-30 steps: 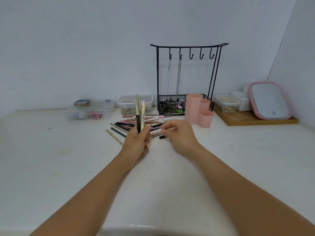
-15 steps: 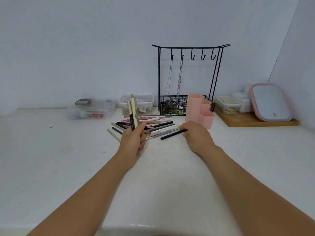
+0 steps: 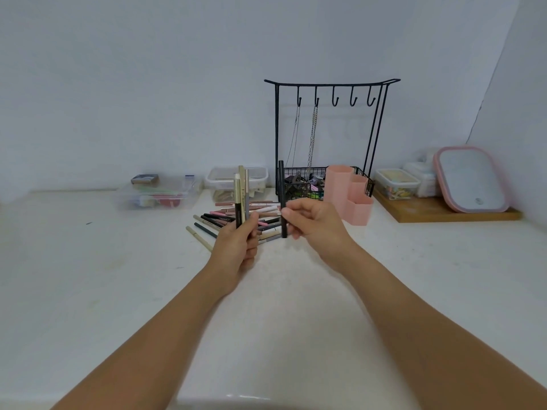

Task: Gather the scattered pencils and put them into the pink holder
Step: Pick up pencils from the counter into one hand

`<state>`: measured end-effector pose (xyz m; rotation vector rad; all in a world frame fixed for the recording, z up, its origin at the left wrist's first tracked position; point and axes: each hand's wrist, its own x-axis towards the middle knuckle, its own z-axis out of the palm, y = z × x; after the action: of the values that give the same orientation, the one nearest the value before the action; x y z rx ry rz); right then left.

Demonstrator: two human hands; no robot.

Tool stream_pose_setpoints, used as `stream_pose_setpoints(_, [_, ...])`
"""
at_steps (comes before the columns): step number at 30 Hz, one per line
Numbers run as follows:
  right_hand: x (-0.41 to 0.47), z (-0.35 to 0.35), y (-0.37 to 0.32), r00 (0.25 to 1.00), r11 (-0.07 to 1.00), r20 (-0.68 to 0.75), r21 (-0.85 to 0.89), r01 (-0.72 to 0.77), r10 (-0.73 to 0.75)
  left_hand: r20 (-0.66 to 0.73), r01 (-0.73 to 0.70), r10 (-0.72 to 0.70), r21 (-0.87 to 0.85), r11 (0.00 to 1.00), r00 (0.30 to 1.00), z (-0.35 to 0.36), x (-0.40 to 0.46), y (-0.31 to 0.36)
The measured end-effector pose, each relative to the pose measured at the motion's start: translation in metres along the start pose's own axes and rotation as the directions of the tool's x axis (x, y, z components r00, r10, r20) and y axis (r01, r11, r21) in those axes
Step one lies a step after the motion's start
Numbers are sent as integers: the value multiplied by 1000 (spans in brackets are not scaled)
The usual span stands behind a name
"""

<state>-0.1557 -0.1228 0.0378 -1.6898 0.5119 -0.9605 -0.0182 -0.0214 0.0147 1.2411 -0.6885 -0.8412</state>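
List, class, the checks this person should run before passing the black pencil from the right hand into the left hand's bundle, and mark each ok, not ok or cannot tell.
1. Right hand holds the black pencil firmly: ok, pinched upright, clear of the table.
2. Left hand has a secure bundle: ok, several pencils gripped upright.
3. Room in the left grip for one more: cannot tell, fingers hide the bundle's base.
4. Path between the hands is free: ok, only a small gap, nothing in it.
5. Holder is reachable and upright: ok, standing just behind the right hand.
6. All pencils gathered: not ok, a pile lies on the table.
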Motion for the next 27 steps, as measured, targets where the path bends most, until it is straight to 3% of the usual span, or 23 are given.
stream_pose_setpoints(3, [-8,22,-2,998,976,22,209,-65,62,50,-35,34,32,999,998,1,-1,-1])
stream_pose_setpoints(7, [-10,27,1,995,953,22,288,-97,95,139,-86,78,53,995,987,0,-2,-4])
stream_pose_setpoints(13, [-10,26,9,994,987,71,138,-86,77,281,-205,148,189,960,948,-2,-2,-5])
stream_pose_setpoints(16, [-11,23,8,990,995,117,55,-86,79,306,-167,108,174,971,946,-5,-1,-5])
stream_pose_setpoints(18, [-7,16,6,989,992,112,73,-100,92,247,-106,69,141,984,967,-5,0,-5])
stream_pose_setpoints(19, [-3,10,9,995,996,57,36,-86,84,196,-78,54,119,990,979,-4,1,-6])
stream_pose_setpoints(20, [1,3,14,999,992,-33,-124,-32,28,143,-53,39,95,994,989,-4,2,-5])
stream_pose_setpoints(21, [4,-4,22,993,924,-100,-382,22,-65,102,-33,26,69,997,994,-5,4,-5])
stream_pose_setpoints(23, [5,-17,37,994,668,-3,-741,72,-111,59,-14,13,11,1000,998,-6,5,-3])
stream_pose_setpoints(24, [4,-20,41,996,585,68,-806,88,-56,48,-15,15,-3,1000,999,-6,5,-2])
stream_pose_setpoints(27, [6,-21,49,982,468,184,-872,145,38,34,-29,30,-23,999,999,-5,4,-1])
